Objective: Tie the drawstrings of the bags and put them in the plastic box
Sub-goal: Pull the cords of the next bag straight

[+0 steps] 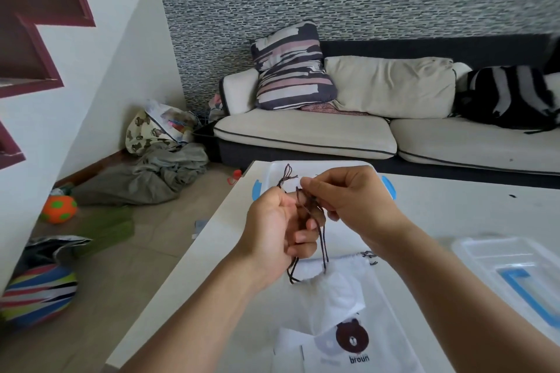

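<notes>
Both hands point(306, 215) close together, pinching the dark drawstrings point(321, 239) running upright above the white bag point(333, 291), plastic box point(303, 168) just beyond.

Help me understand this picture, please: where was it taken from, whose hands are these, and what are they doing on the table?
There is only one view, from a camera worn on a person's head, looking forward and down. The left hand and right hand both pinch the dark drawstrings of a white bag lying on the white table. Behind the hands sits the open plastic box; its clear lid lies to the right. A sofa stands beyond.
</notes>
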`<state>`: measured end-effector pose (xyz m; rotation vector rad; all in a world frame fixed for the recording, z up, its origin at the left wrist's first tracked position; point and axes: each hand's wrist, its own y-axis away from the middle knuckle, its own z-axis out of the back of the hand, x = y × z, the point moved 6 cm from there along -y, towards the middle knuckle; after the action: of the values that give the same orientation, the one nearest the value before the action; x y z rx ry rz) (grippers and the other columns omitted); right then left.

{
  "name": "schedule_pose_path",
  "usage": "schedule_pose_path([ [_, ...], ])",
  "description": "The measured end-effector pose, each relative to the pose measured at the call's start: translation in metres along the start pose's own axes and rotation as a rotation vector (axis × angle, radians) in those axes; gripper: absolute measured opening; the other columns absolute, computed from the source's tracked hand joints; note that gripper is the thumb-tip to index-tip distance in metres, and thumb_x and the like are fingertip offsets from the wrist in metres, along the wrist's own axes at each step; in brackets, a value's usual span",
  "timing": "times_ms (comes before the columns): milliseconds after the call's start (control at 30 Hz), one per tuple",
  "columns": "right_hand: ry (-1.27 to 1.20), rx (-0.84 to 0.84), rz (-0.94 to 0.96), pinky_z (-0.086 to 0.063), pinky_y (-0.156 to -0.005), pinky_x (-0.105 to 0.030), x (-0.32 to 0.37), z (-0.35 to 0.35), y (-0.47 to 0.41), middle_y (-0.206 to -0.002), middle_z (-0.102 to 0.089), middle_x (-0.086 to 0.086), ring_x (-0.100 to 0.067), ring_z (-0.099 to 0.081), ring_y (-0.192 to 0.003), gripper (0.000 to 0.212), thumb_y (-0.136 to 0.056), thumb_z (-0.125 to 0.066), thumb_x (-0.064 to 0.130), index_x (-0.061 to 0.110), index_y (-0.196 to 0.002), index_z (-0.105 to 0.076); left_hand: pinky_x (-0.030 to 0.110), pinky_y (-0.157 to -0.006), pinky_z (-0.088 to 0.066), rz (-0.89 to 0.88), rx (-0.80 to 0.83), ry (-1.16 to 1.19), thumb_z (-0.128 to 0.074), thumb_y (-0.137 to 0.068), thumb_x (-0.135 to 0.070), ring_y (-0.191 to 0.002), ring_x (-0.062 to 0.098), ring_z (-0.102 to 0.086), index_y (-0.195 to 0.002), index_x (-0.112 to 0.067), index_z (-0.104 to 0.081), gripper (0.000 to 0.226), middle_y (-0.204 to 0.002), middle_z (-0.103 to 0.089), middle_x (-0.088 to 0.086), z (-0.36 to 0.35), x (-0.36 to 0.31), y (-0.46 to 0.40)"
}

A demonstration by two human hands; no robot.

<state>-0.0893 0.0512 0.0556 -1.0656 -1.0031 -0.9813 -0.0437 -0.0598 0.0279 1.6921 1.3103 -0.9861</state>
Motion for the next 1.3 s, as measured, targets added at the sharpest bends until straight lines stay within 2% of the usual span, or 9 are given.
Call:
schedule_pose_path([
  [167, 0.184, -0.226, 0.028, -0.039, -0.048, -0.008, 0.001, 0.01, 0.002, -0.052, -0.067, 0.008, -0.001, -0.062, -0.049, 0.023, -0.087, -0.077, 0.02, 0.01, -0.066, -0.073, 0.017, -0.035, -0.017, 0.065, -0.143, 0.072, -0.03, -0.09, -0.019, -0.042, 0.011, -0.026, -0.088, -0.002, -0.062, 0.036, -0.056, -0.041, 0.002, 0.0, 0.01, -0.004],
  [367, 0.308, -0.328, 0.117, -0.039, -0.048, -0.011, 0.008, 0.015, 0.007, -0.053, -0.065, 0.009, -0.005, -0.053, -0.05, 0.023, -0.088, -0.075, 0.02, 0.012, -0.066, -0.074, 0.018, -0.036, -0.027, 0.104, -0.221, 0.38, -0.031, -0.076, -0.017, -0.046, 0.017, -0.042, -0.093, 0.008, -0.067, 0.047, -0.062, -0.053, 0.011, 0.007, 0.014, -0.007],
  [467, 0.302, -0.323, 0.105, -0.039, -0.046, -0.015, 0.004, 0.015, 0.005, -0.051, -0.062, 0.006, -0.007, -0.05, -0.047, 0.022, -0.087, -0.076, 0.021, 0.013, -0.066, -0.075, 0.019, -0.037, -0.029, 0.104, -0.208, 0.352, -0.031, -0.088, -0.031, -0.048, 0.019, -0.045, -0.098, 0.008, -0.066, 0.054, -0.067, -0.058, 0.015, 0.01, 0.012, -0.008],
  [567, 0.256, -0.31, 0.078, -0.041, -0.045, -0.013, 0.003, 0.015, 0.006, -0.049, -0.062, 0.008, -0.004, -0.052, -0.042, 0.02, -0.086, -0.078, 0.021, 0.012, -0.067, -0.075, 0.019, -0.035, -0.032, 0.099, -0.236, 0.128, -0.055, -0.096, -0.042, -0.048, 0.013, -0.048, -0.093, 0.002, -0.071, 0.047, -0.068, -0.061, 0.008, 0.011, 0.011, -0.009],
  [667, 0.146, -0.243, 0.054, -0.047, -0.05, -0.014, 0.007, 0.011, 0.008, -0.052, -0.066, 0.004, -0.005, -0.056, -0.043, 0.017, -0.084, -0.079, 0.016, 0.01, -0.068, -0.077, 0.016, -0.041, -0.038, 0.006, -0.305, -0.074, -0.062, -0.098, -0.02, -0.05, 0.006, -0.054, -0.093, -0.004, -0.074, 0.02, -0.067, -0.064, 0.001, 0.015, 0.008, -0.011],
  [833, -0.107, -0.037, -0.097, -0.059, -0.065, -0.023, 0.014, 0.005, 0.013, -0.072, -0.075, -0.015, -0.02, -0.069, -0.064, 0.002, -0.085, -0.077, 0.005, 0.005, -0.083, -0.078, 0.015, -0.044, -0.043, -0.024, -0.385, -0.022, -0.059, -0.099, -0.014, -0.051, 0.005, -0.059, -0.089, -0.007, -0.071, 0.017, -0.069, -0.069, 0.002, 0.028, 0.001, -0.011],
  [1000, -0.054, 0.306, -0.377, -0.06, -0.066, -0.027, 0.002, -0.015, 0.027, -0.09, -0.077, -0.018, -0.027, -0.076, -0.079, 0.052, -0.084, -0.077, 0.006, 0.015, -0.131, -0.057, 0.011, -0.032, -0.026, -0.002, -0.242, 0.186, -0.057, -0.1, -0.021, -0.04, 0.001, -0.039, -0.093, -0.012, -0.068, 0.015, -0.074, -0.072, 0.001, 0.026, -0.006, -0.013],
  [1133, 0.046, 0.449, -0.419, -0.059, -0.07, -0.025, -0.01, -0.019, 0.032, -0.099, -0.078, -0.009, -0.026, -0.076, -0.09, 0.026, -0.086, -0.078, 0.023, 0.009, -0.108, -0.074, 0.014, -0.035, -0.031, -0.065, -0.171, -0.089, -0.06, -0.098, -0.023, -0.044, 0.005, -0.045, -0.087, -0.014, -0.071, 0.019, -0.061, -0.061, -0.002, 0.032, -0.019, -0.01],
  [1300, 0.166, 0.28, -0.443, -0.044, -0.055, -0.023, -0.016, -0.005, 0.021, -0.078, -0.076, -0.002, -0.013, -0.059, -0.056, 0.054, -0.09, -0.06, 0.061, 0.01, -0.085, -0.077, 0.031, -0.074, -0.058, -0.541, -0.365, -0.568, -0.06, -0.099, -0.016, -0.073, 0.017, -0.07, -0.088, -0.011, -0.075, 0.019, -0.079, -0.076, 0.002, 0.051, -0.043, -0.005],
])
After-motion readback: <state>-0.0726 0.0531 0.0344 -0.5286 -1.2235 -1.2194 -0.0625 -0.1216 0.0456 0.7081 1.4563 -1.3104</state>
